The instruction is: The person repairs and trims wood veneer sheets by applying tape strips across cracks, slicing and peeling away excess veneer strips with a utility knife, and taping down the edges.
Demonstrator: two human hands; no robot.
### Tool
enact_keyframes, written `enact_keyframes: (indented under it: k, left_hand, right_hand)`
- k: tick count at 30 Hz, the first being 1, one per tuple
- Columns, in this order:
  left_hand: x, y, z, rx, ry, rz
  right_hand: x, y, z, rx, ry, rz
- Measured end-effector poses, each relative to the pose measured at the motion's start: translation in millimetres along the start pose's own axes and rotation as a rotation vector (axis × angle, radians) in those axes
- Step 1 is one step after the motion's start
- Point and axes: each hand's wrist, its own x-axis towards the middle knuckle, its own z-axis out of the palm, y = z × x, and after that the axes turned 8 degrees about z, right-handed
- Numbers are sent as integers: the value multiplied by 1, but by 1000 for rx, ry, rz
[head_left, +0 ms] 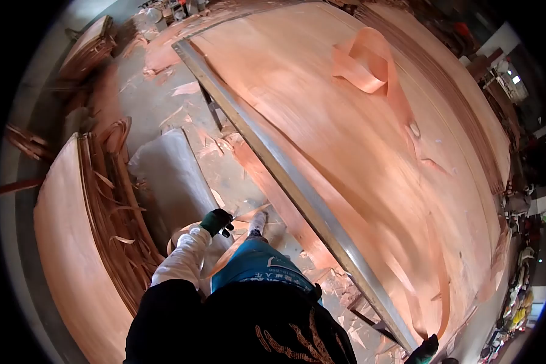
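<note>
My left hand (217, 222), in a dark green glove with a white sleeve, is held low beside the blue apron (262, 264). Its fingers are curled, and what they hold, if anything, cannot be made out; pale wood strips pass close by. At the bottom right, my right hand (424, 350), also in a dark glove, is closed on the end of a narrow veneer strip (446, 297) that bows up from the table corner. A wide sheet of reddish wood veneer (303, 91) covers the worktable, which has a metal edge (285, 167).
A curled veneer offcut (394, 100) lies on the sheet. Stacked veneer sheets (73, 224) stand at the left, beside a grey board (170, 170). Scraps (188, 88) litter the floor. Clutter (519, 291) lines the right side.
</note>
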Motion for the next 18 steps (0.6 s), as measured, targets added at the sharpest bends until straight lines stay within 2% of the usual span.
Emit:
enact_keyframes:
  k: [4, 5, 7, 9, 11, 13, 16, 18]
  left_hand:
    - [11, -16, 1, -27, -4, 6]
    - [11, -19, 0, -43, -19, 46]
    - [10, -21, 0, -86, -39, 130]
    - [9, -14, 2, -55, -38, 124]
    - [5, -2, 5, -3, -38, 109]
    - [-5, 6, 5, -24, -50, 183]
    - [1, 0, -1, -86, -60, 242]
    - [4, -3, -4, -78, -44, 244]
  right_hand:
    - [0, 10, -7, -56, 59, -174]
    - [1, 6, -2, -205, 15, -224]
    - [-7, -13, 10, -46, 18, -112]
    - [-1, -6, 28, -168, -107, -69]
    - [-10, -6, 44, -81, -103, -43]
    - [-10, -3, 51, -158, -249, -126]
    - [-10, 0, 65, -100, -432, 88]
    - [-12, 2, 76, 66, -471, 81]
